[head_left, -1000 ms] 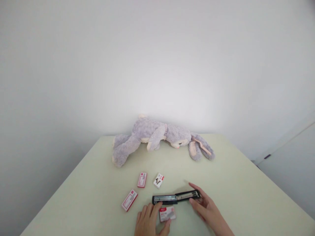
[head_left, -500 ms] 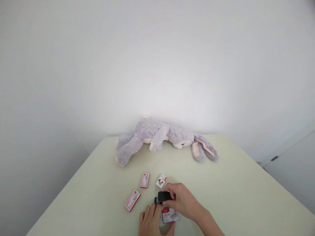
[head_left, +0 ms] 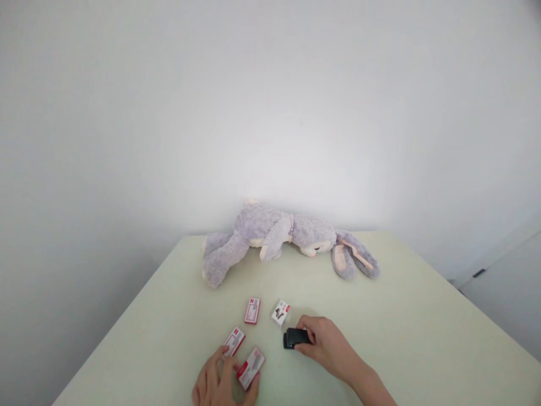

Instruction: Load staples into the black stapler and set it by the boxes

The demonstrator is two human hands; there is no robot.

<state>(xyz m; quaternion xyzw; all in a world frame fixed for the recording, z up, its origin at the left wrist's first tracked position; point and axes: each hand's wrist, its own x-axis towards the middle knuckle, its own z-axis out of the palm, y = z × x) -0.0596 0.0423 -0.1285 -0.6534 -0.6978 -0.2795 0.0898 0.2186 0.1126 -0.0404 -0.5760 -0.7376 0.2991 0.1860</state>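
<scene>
My right hand (head_left: 327, 345) pinches a small black stapler (head_left: 296, 338) between thumb and fingers, low over the table; I cannot tell if it touches the top. Lower left, my left hand (head_left: 217, 380) grips a red-and-white staple box (head_left: 251, 367), the thumb on its right side and a finger on its left. A second staple box (head_left: 234, 340) lies partly behind my left fingertips. Farther back rests another red-edged staple box (head_left: 252, 310). Beside it, left of and behind the stapler, is a white box with a dark printed picture (head_left: 280, 312).
A grey plush rabbit (head_left: 270, 228) lies on its side along the back of the pale green table (head_left: 393, 304). Behind it rises a white wall (head_left: 270, 113). The table's right edge runs close to a pale panel with a dark handle (head_left: 479, 273).
My left hand has moved left with the staple box, which is now tilted and near the second box. My right hand and the stapler have shifted slightly right, apart from that box.
</scene>
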